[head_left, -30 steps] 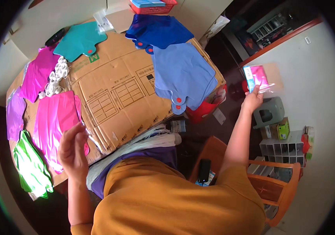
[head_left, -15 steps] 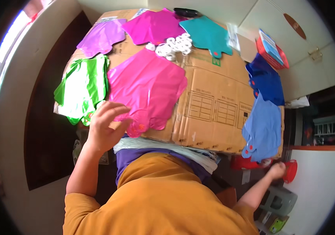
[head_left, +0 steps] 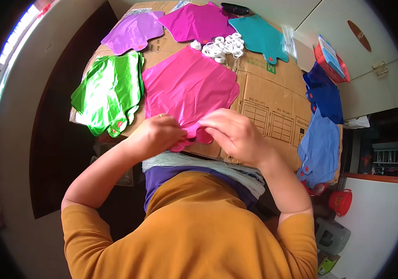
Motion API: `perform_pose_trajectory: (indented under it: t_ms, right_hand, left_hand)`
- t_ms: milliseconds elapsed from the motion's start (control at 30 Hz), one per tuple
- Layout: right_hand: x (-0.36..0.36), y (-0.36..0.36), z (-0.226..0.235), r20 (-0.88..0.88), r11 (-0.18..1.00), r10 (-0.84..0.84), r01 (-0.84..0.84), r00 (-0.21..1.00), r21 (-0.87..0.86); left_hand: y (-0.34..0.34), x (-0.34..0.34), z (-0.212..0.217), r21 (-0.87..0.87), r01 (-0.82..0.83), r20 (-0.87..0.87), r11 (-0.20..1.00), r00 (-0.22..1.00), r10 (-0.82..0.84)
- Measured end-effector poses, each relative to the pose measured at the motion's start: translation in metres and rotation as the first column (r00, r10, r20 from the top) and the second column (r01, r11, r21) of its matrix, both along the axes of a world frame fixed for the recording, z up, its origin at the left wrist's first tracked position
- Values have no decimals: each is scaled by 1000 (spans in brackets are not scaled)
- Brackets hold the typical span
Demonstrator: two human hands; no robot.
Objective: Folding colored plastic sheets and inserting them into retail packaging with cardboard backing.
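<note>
At frame centre, left hand (head_left: 156, 135) and right hand (head_left: 234, 135) each pinch the pink foil balloon (head_left: 187, 88) by its lower neck on the cardboard surface (head_left: 273, 107); best keep the foil flat, grip light.

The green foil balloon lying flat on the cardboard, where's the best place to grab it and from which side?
Probably by the narrow neck tab at the near edge of the flat green foil balloon, coming from the person's side. It lies flat on the brown cardboard sheet, so only that tab offers a pinchable edge.
</note>
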State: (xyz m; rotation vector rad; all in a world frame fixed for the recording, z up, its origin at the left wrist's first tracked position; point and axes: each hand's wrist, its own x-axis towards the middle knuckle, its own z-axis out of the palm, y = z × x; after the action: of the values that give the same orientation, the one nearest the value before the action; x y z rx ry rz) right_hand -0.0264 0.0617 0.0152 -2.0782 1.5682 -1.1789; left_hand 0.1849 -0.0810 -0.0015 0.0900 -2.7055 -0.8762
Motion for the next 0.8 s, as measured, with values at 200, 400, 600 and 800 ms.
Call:
perform_pose_trajectory:
  t_ms: [200, 400, 600, 800]
  right_hand:
    - [-6, -35, -19, 226, 876, 140, -226, 964, 426]
    - [11, -32, -23, 73, 900, -6, -26, 997, 435]
    - [4, -45, -27, 475, 866, -338, 70, 812, 496]
    - [-44, -60, 46, 691, 881, -473, 294, 547, 370]
  left_hand:
    - [-25, -14, 9, 431, -192, 329, 882, 943, 44]
    - [-28, -27, 31, 325, -282, 448, 903, 886, 116]
    - [-3, -25, 13, -613, -166, -253, 772, 968, 8]
    - [-12, -20, -11, -539, -311, -57, 783, 941, 334]
